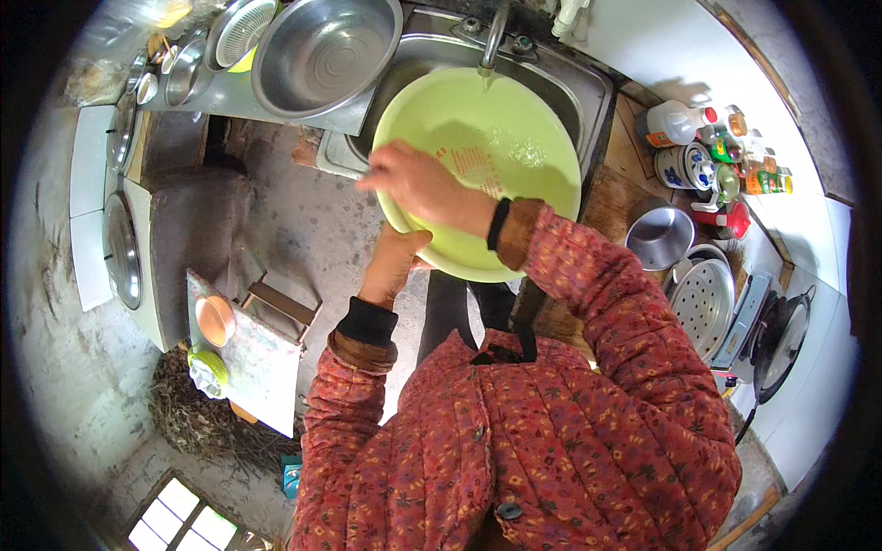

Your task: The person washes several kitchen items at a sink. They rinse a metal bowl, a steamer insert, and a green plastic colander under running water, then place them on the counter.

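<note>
A large light-green plastic basin [544, 227] is tilted in and over the front of the stainless-steel sink [592, 103], under the metal faucet [493, 41]. Shallow water with bubbles lies inside, over red printing on the bottom. My left hand [396, 262] grips the near-left rim, thumb on top and fingers underneath. Above the left side of the basin is my right hand [434, 189], blurred, its fingers apart and reaching past the rim. I see nothing held in it.
A big steel basin [331, 55] stands left of the sink. On the right counter are bottles and jars [730, 148], a metal pot [660, 234] and a perforated steamer plate [703, 303]. A small table [262, 372] with an orange bowl [215, 320] stands to the left.
</note>
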A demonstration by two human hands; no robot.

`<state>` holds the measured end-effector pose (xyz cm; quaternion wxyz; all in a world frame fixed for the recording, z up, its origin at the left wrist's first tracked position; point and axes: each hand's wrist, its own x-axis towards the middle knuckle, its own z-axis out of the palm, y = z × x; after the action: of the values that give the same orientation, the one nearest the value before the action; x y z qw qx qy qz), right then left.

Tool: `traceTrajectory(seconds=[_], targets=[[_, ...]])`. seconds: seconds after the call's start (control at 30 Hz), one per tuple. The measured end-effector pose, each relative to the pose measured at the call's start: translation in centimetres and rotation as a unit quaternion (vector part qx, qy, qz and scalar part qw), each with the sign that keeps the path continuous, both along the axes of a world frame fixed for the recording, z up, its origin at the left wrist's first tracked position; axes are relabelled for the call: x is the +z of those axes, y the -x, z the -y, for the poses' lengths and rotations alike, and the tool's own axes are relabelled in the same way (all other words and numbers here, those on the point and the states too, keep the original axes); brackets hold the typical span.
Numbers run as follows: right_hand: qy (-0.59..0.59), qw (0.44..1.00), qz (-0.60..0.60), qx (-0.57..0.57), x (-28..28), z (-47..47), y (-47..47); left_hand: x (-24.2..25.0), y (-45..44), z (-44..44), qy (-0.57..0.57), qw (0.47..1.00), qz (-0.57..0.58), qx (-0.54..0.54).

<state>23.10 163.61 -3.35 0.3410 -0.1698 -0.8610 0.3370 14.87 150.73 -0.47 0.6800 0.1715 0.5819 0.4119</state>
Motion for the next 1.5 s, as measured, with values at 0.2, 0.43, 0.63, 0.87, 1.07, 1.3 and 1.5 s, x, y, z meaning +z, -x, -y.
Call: traceTrajectory(seconds=[0.2,0.43,0.63,0.87,1.07,1.3,1.5], targets=[[0.072,0.995,-0.053,-0.041,1.4,2.4,-1.2,-0.5,0.1,-0.1,-0.030,0.999,-0.010,0.042],[0.188,0.979,-0.082,-0.021,1.6,1.9,-1.2,-0.4,0.6,0.0,-0.014,0.999,-0.027,0.022],[0.260,0.963,-0.023,0.063,0.9,2.8,-1.2,-0.3,0.9,0.4,0.041,0.997,-0.043,0.052],[0.194,0.974,-0.104,-0.061,0.2,2.4,-0.8,-0.3,0.5,0.3,-0.022,1.000,-0.012,0.011],[0.222,0.975,-0.026,0.017,3.0,2.1,-1.1,-0.3,0.5,0.5,-0.021,0.999,-0.021,0.021],[0.077,0.995,0.055,0.032,2.7,3.6,-0.4,-0.7,0.9,0.7,0.023,0.998,-0.055,0.030],[0.089,0.968,-0.054,-0.229,-1.3,-3.6,1.1,-1.3,-0.6,1.8,-0.057,0.989,-0.126,0.055]])
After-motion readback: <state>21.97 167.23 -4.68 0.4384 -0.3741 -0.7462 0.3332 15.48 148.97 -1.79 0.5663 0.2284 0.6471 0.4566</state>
